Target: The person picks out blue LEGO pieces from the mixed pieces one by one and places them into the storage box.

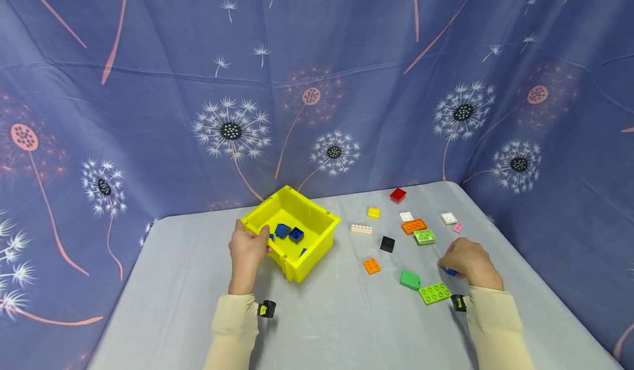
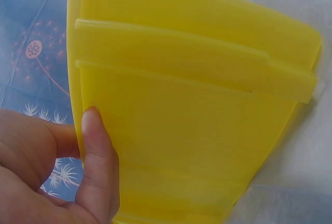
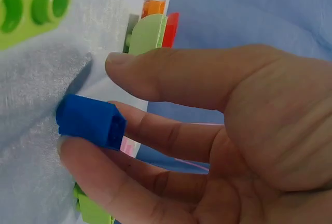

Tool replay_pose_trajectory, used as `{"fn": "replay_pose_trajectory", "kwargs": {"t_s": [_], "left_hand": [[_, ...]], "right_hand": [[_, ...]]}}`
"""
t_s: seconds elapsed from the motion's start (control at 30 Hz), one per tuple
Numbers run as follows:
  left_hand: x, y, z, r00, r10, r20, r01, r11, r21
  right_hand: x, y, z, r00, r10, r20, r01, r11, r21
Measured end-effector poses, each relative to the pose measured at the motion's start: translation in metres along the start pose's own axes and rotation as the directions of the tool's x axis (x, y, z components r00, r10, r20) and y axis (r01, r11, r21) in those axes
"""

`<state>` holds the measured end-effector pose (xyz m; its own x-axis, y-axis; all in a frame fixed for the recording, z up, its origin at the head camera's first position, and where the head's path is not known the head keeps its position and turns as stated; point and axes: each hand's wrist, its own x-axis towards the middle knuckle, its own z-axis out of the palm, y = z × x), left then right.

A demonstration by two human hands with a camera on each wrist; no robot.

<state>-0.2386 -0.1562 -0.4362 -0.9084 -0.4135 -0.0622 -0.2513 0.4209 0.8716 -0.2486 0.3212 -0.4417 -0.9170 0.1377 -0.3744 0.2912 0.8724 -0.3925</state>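
My left hand (image 1: 249,254) grips the near left rim of a yellow bin (image 1: 324,247), thumb over the edge and fingers against the outer wall. Inside the bin lie several blue toy bricks (image 1: 296,235). In the left wrist view, the bin's ridged outer wall (image 2: 181,125) fills most of the picture. At the right of the table, my right hand (image 1: 469,261) reaches down around a blue toy brick (image 3: 88,120). In the right wrist view the fingers lie right at this brick, while the thumb (image 3: 135,71) stands apart from it.
Near my right hand lie a light green brick (image 1: 434,293) and a green brick (image 1: 410,279). Farther back are orange (image 1: 413,226), black (image 1: 387,244), white (image 1: 448,218), pink (image 1: 458,227), yellow (image 1: 373,212) and red (image 1: 398,195) bricks. A patterned blue curtain (image 1: 376,83) hangs behind the table.
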Motion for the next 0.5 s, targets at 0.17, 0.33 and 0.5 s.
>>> {"fn": "replay_pose_trajectory", "kwargs": {"t_s": [0.17,0.33,0.5], "left_hand": [[0.0003,0.0004,0.0001,1.0,0.008,-0.009,-0.007,1.0,0.006],[0.0006,0.001,-0.0001,1.0,0.007,-0.01,-0.007,1.0,0.009],[0.0006,0.0003,0.0001,1.0,-0.005,-0.004,0.005,1.0,0.012]], "right_hand": [[0.0013,-0.0005,0.0012,1.0,0.001,-0.002,-0.001,1.0,0.007],[0.0023,-0.001,0.0026,1.0,-0.001,-0.017,0.001,1.0,-0.01],[0.0016,-0.0006,0.0028,0.999,-0.016,-0.03,0.015,1.0,-0.015]]}}
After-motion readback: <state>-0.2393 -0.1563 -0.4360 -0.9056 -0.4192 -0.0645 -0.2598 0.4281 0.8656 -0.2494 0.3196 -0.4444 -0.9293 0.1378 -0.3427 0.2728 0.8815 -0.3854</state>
